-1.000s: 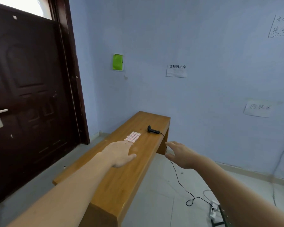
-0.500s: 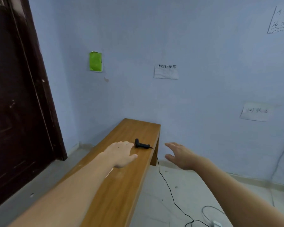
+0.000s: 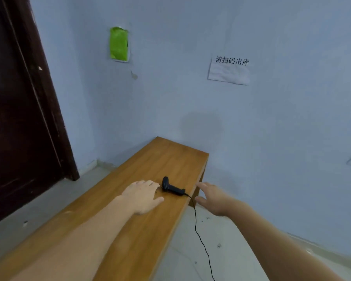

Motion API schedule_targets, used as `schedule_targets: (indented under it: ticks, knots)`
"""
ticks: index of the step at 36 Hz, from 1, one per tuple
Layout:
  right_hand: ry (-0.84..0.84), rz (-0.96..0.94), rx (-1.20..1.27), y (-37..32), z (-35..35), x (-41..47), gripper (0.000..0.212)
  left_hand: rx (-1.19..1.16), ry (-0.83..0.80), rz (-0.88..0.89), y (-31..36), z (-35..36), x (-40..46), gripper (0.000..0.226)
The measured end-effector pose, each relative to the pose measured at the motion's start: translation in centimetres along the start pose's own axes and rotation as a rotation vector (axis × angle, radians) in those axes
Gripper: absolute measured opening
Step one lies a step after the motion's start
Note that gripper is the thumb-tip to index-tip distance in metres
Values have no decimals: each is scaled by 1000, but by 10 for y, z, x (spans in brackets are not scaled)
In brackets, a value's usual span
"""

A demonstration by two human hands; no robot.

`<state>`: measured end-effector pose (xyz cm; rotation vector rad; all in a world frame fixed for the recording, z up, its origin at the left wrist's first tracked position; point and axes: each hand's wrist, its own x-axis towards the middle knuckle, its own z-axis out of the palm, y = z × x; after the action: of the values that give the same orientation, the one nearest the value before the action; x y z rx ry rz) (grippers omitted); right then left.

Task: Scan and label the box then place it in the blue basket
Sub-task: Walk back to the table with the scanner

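Bench [image 3: 142, 236]: long wooden top running from lower left of the frame to centre, its far end against a blue wall. Scanner [image 3: 172, 187]: black, handheld, lying on its side at centre frame near the bench's right edge; cable [image 3: 199, 236] trails off that edge and down toward the floor at lower centre. Left hand [image 3: 143, 196]: palm down, fingers spread and empty, over the bench top, fingertips just beside the scanner's head; whether it rests on the wood or hovers cannot be told. Right hand [image 3: 214, 199]: open, empty, fingers extended, held off the bench's right edge just right of the scanner handle, not touching it. Box: not in view. Blue basket: not in view. Door [image 3: 18, 110]: dark, at left of frame. Green patch [image 3: 119, 44]: on the wall, upper centre-left. Paper notice [image 3: 229, 71]: on the wall, upper right of centre. Step in hand, as judged: the opening reach for the scanner, ahead of any scanning or labelling. Next move, as judged: close one hand around the scanner handle and lift without snagging the cable on the bench edge; the box must then be found, since nothing to scan is on the visible part of the bench.
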<state>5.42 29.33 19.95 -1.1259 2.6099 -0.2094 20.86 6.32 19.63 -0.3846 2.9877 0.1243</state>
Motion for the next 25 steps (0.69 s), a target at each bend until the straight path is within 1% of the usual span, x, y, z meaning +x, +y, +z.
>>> schedule_targets:
  ticks: [7, 16, 20, 25]
  knots:
    - [-79, -71, -13, 33, 5, 129, 70, -18, -6, -202, -13, 13, 77, 72]
    - [-222, -206, -111, 41, 28, 276, 70, -87, -27, -387, -68, 40, 144, 70]
    - [-268, -248, -142, 46, 46, 330, 69, -89, -57, -456, -93, 59, 174, 67]
    - [-324, -238, -177, 60, 68, 381, 67, -155, -95, -537, -105, 70, 204, 67]
